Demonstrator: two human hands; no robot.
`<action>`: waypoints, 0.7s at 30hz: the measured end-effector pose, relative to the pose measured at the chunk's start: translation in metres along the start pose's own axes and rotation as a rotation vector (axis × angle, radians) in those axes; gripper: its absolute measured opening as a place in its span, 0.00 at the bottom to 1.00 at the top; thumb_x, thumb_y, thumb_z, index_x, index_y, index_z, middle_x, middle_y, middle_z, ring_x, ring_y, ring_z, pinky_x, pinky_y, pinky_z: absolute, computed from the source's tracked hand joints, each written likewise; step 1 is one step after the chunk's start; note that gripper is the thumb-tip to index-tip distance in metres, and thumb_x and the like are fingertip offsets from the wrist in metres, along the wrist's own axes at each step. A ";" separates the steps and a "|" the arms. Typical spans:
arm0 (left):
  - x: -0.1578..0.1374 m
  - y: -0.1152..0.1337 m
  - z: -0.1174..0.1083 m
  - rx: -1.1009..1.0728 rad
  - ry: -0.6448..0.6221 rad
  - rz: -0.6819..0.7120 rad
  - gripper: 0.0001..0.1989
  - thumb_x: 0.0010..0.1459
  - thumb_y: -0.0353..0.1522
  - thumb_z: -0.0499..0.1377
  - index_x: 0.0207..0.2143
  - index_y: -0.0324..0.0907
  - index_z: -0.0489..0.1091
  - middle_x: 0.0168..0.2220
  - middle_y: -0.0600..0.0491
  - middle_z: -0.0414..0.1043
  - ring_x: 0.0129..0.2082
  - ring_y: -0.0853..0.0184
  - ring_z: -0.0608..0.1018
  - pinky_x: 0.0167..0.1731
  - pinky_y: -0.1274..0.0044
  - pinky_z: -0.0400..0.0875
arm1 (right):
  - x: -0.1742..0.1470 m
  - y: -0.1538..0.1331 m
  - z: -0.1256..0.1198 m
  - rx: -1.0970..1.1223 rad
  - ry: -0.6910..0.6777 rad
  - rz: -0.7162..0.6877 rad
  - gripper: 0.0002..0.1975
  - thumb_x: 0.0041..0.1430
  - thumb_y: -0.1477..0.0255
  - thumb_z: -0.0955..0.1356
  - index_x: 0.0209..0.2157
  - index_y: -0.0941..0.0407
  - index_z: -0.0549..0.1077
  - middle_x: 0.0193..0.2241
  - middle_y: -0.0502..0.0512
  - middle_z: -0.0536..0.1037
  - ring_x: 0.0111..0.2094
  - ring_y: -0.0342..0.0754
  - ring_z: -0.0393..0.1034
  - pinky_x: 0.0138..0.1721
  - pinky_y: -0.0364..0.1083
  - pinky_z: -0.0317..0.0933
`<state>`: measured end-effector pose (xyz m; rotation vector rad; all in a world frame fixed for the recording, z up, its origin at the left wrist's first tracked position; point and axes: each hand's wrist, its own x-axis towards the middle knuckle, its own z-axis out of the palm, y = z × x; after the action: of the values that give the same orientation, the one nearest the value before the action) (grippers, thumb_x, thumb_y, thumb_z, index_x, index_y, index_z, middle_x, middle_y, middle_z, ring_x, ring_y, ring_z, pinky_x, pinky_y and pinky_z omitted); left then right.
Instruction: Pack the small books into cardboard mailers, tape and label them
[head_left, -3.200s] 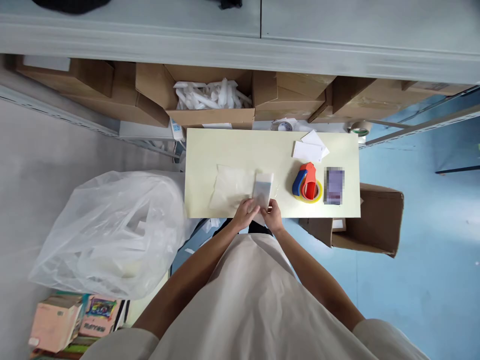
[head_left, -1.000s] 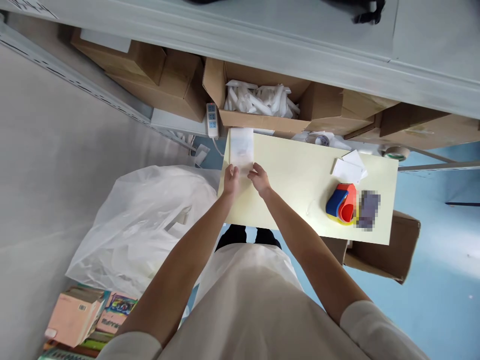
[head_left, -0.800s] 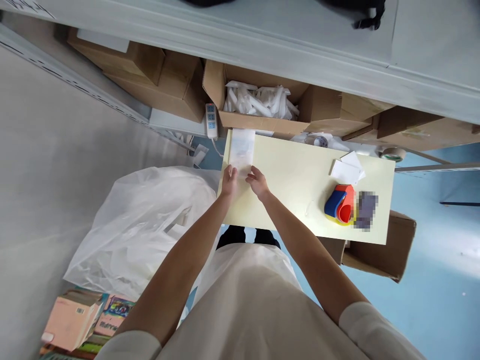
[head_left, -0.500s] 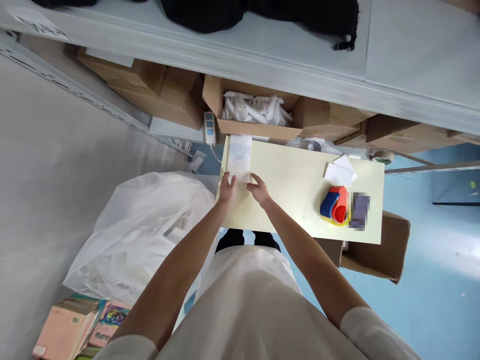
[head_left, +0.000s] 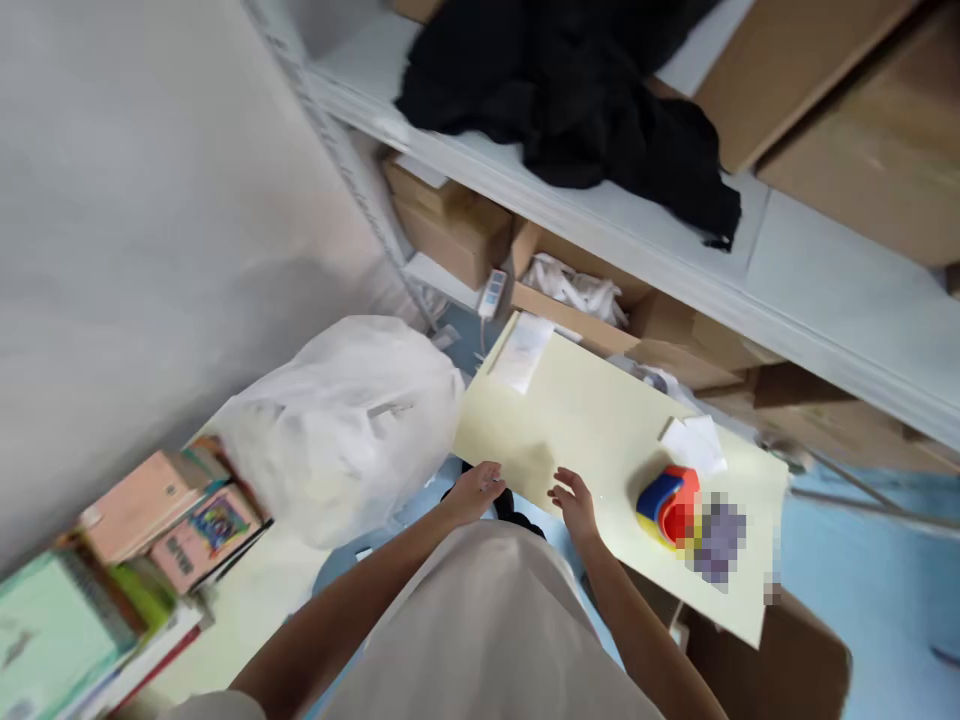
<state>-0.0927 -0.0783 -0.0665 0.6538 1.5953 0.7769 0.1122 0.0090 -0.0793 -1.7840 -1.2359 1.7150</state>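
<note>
My left hand [head_left: 480, 490] hangs at the front edge of the pale yellow table [head_left: 577, 410], its fingers loosely bent and nothing visible in them. My right hand [head_left: 576, 505] is over the same edge, fingers apart and bare of any object. Away from both hands, a white translucent sheet or flat bag [head_left: 523, 352] lies at the table's far left corner. To the right of my right hand stands a red, blue and yellow tape dispenser [head_left: 669, 506], with several white cards [head_left: 694, 443] behind it.
A large white plastic bag [head_left: 360, 420] bulges on the left, near stacked books [head_left: 139, 505]. Behind the table, a shelf holds cardboard boxes and an open box of white wrapped items [head_left: 577, 288]. Black cloth [head_left: 570, 90] lies above. A brown box [head_left: 780, 650] stands lower right.
Both hands have left the white sheet and drawn back toward my body. The sheet stays at the table corner. My view has turned left, bringing the books and plastic bag further in.
</note>
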 end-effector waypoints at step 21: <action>-0.287 -0.151 0.014 -0.489 1.186 -0.200 0.25 0.42 0.45 0.63 0.40 0.40 0.72 0.40 0.44 0.76 0.37 0.58 0.77 0.42 0.67 0.70 | -0.113 0.005 0.203 -0.674 -1.255 -0.603 0.12 0.48 0.66 0.67 0.33 0.58 0.74 0.31 0.57 0.78 0.30 0.48 0.72 0.37 0.49 0.66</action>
<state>-0.0323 -0.3919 -0.0102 -0.4440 2.3077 1.4708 -0.0619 -0.1433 -0.0530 -0.1573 -2.6935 2.1130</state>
